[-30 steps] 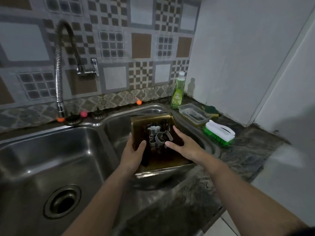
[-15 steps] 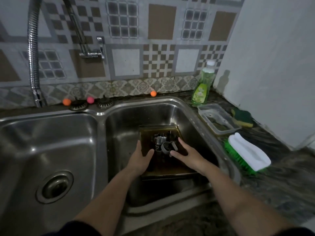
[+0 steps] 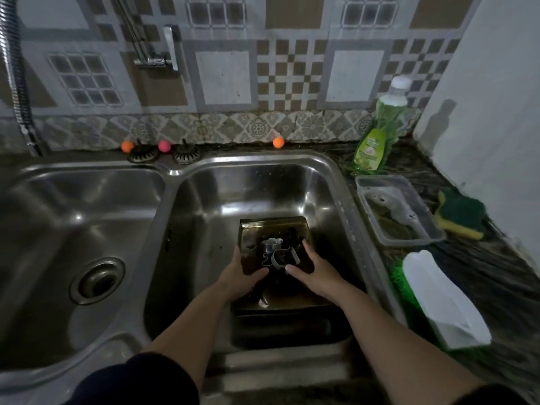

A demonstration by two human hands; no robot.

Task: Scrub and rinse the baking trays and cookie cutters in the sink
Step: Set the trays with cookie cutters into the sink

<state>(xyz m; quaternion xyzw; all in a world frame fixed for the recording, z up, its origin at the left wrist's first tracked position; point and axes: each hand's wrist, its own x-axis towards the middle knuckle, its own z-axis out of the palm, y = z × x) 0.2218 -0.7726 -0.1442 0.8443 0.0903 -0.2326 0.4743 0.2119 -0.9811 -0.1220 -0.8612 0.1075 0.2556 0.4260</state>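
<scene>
Down in the right-hand basin of the sink (image 3: 321, 182), the baking tray (image 3: 274, 229) has come lower than it was a second ago, when I had it up near the basin's front rim; now it sits deep inside, seemingly on top of a second dark tray (image 3: 292, 325) whose near edge shows under it. To my eye that means loading is about done and scrubbing has not started, since no water runs and no suds show. My left hand (image 3: 241, 277) holds the tray's left edge with the thumb curled over the rim; my right hand (image 3: 314, 274) holds the right edge the same way, thumb laid inward. The cookie cutters (image 3: 277, 254) lie in a small heap on the tray floor between my two thumbs, the nearest one just beside the right thumb tip, though I cannot tell whether they touch. Outward on the counter at the sink's right edge sit a clear plastic container (image 3: 400, 210), the green-bristled scrub brush (image 3: 438, 299), a sponge (image 3: 461, 214) and the dish soap bottle (image 3: 377, 133) by the back right corner. The faucet hose (image 3: 17, 77) hangs far left.
</scene>
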